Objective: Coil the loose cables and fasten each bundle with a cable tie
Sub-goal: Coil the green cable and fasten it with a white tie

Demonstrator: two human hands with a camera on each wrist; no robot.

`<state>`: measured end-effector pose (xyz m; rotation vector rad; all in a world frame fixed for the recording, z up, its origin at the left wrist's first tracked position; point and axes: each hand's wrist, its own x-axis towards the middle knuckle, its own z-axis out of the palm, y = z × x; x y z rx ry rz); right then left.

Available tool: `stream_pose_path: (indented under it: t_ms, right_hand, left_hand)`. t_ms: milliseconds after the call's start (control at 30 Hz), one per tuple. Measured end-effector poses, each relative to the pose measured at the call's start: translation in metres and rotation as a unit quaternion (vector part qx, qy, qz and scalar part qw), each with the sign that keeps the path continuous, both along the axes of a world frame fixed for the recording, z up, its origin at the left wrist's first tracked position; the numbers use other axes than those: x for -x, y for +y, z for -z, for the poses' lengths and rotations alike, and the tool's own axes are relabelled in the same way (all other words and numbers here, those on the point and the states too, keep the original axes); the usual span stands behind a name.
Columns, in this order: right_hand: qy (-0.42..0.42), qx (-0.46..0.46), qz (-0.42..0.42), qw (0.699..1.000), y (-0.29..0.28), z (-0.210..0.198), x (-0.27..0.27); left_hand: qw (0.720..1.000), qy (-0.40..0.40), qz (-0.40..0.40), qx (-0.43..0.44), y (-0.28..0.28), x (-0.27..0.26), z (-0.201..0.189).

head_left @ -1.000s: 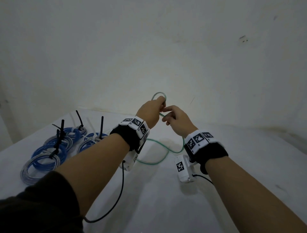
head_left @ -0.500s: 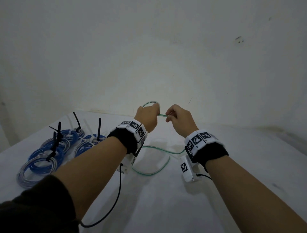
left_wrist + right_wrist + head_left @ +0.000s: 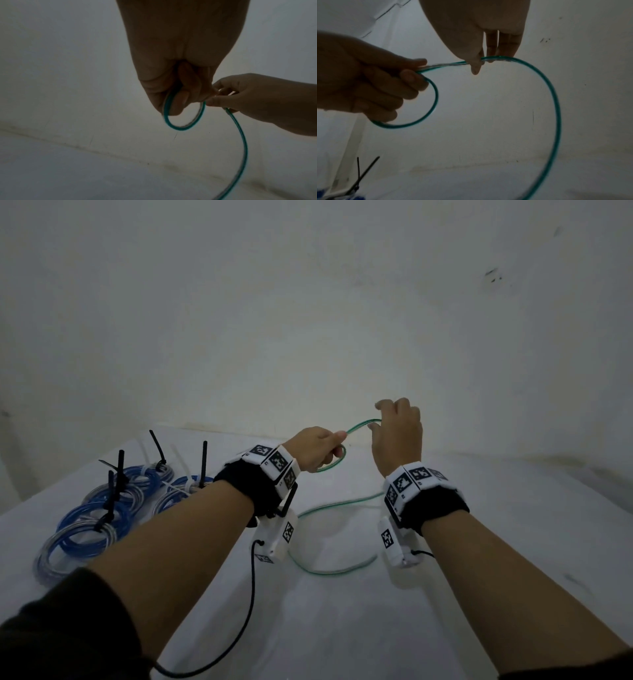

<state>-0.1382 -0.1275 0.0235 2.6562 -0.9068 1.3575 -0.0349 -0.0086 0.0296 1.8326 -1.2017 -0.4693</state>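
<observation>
We see both hands raised above the white counter [image 3: 342,628], joined by 1 green cable [image 3: 337,506]. The left hand [image 3: 313,451] has its grip clenched on the cable: thumb and curled fingers pinch a small loop [image 3: 184,119] that hangs below the knuckles. The right hand [image 3: 397,436], just beside and slightly higher, has its grip grasping the same cable between thumb and fingertips [image 3: 476,67], a short taut span running between the 2 hands. From the right hand the cable sweeps down in a wide arc [image 3: 554,108] and trails across the counter beneath the wrists. At the counter's left lie the coiled blue cable bundles [image 3: 89,525], each bound with a black cable tie [image 3: 118,474] whose tail stands upright; pale ties [image 3: 181,467] show among them, though their count we cannot tell. Each wrist wears a black band with white marker tiles [image 3: 411,481], and a black wire [image 3: 251,594] hangs from the left wrist's camera unit. A plain white wall [image 3: 308,302] stands behind.
</observation>
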Motion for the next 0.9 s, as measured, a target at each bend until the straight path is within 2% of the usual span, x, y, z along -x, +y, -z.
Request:
stream_pose_path:
  t_ms: [133,233,367,467,567,667,800,900]
  right_hand:
    - [-0.013,-0.007,-0.041,0.999,0.002,0.010,-0.002]
    - [-0.028,-0.050,-0.084,0.995,0.003,0.017,-0.006]
    - [-0.094,-0.143,-0.135,0.976,0.004,0.015,-0.010]
    - [-0.080,-0.171,-0.155,0.970,0.004,0.013,-0.012]
    - [-0.080,-0.203,-0.176,0.960,0.005,0.015,-0.014]
    - [-0.074,-0.204,-0.155,0.964,0.003,0.014,-0.013]
    - [0.045,-0.143,-0.066,0.987,0.001,0.006,-0.005]
    - [0.075,-0.125,-0.044,0.988,0.002,0.003,-0.005]
  left_hand:
    - [0.995,0.076,0.023,0.059,0.000,0.003,-0.005]
    - [0.988,0.115,0.033,0.093,0.002,0.007,-0.011]
    - [0.980,0.165,0.050,0.099,0.005,0.009,-0.013]
    - [0.976,0.180,0.041,0.115,0.006,0.008,-0.013]
    - [0.980,0.155,-0.009,0.123,0.004,0.003,-0.013]
    - [0.993,0.065,-0.064,0.077,0.003,-0.006,-0.009]
    - [0.993,-0.054,-0.101,-0.020,0.011,-0.014,-0.005]
    - [0.994,-0.056,-0.093,-0.024,0.014,-0.017,-0.002]
